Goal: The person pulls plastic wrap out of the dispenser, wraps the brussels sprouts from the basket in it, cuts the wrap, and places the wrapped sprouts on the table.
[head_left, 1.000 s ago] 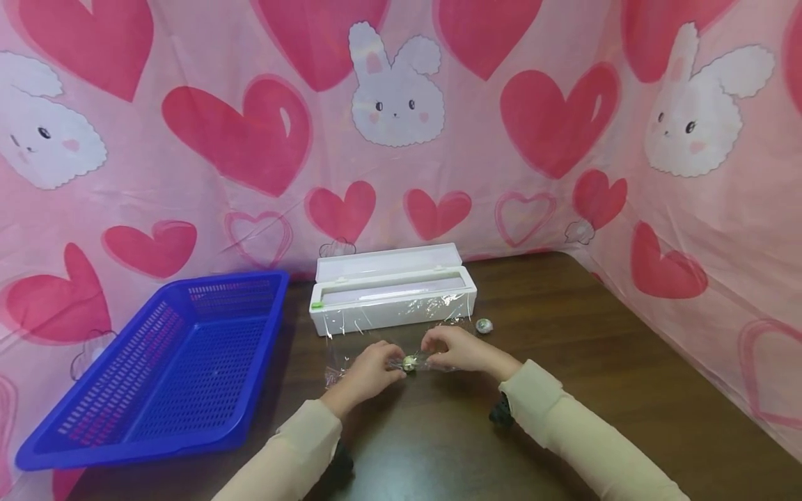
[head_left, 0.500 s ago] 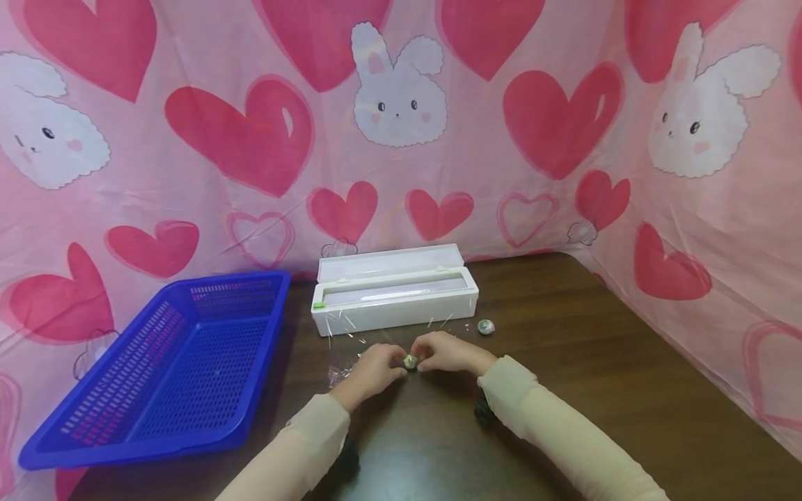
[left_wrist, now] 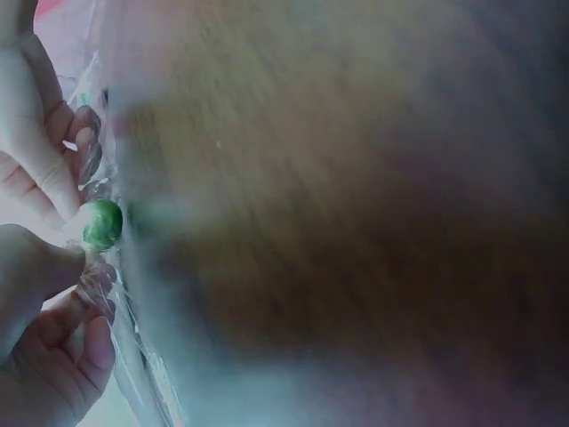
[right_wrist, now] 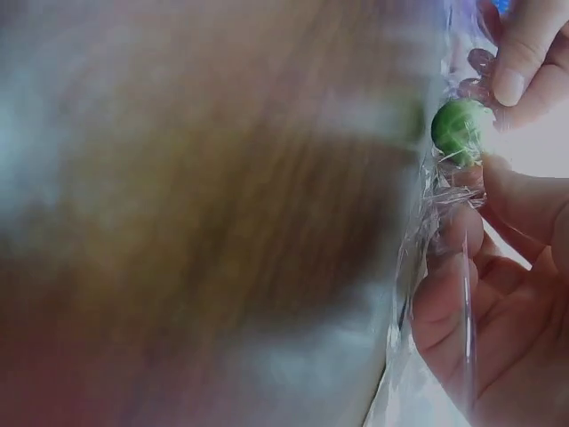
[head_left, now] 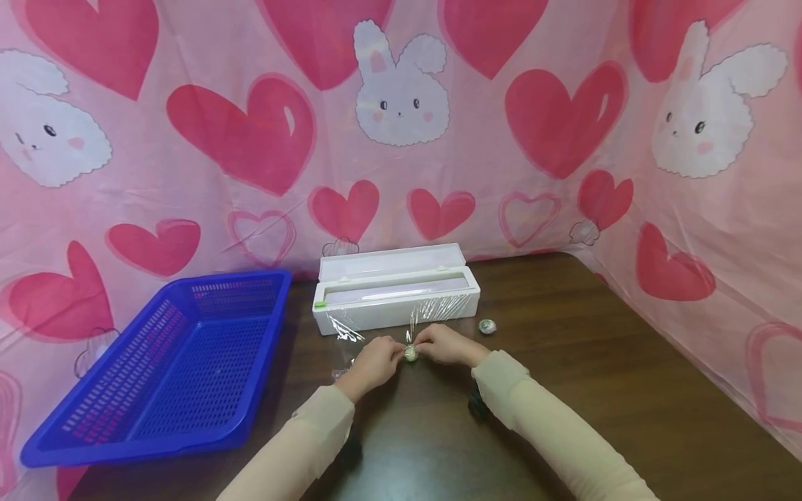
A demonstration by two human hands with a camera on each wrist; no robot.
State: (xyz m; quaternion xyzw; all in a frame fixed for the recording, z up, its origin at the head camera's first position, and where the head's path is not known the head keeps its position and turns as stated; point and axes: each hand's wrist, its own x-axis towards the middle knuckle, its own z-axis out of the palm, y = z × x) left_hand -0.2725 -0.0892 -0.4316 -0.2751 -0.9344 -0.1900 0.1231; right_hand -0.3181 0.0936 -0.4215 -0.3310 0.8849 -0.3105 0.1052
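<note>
Between my two hands is a small round green Brussels sprout [head_left: 410, 353], pale on one side and green in the wrist views [left_wrist: 103, 224]. Clear cling film [right_wrist: 411, 285] lies against it and is bunched on either side. My left hand [head_left: 378, 362] pinches the film at the sprout's left. On the right, close against the sprout, my right hand [head_left: 446, 344] pinches the film too. The film runs back to the white dispenser box [head_left: 391, 320], whose lid stands raised. Right of the box's front lies another small wrapped ball [head_left: 487, 326], greenish white.
A large blue plastic basket [head_left: 250, 417] stands at the left of the dark wooden table [head_left: 595, 390]. Pink cloth [head_left: 476, 153] with hearts and rabbits hangs behind and at the sides. A green slider [head_left: 320, 305] sits on the box's left end.
My right hand has come leftward to the sprout, gathering the film. Both hands and the sprout have shifted slightly away from me, and the film now stands up in a pleat behind it.
</note>
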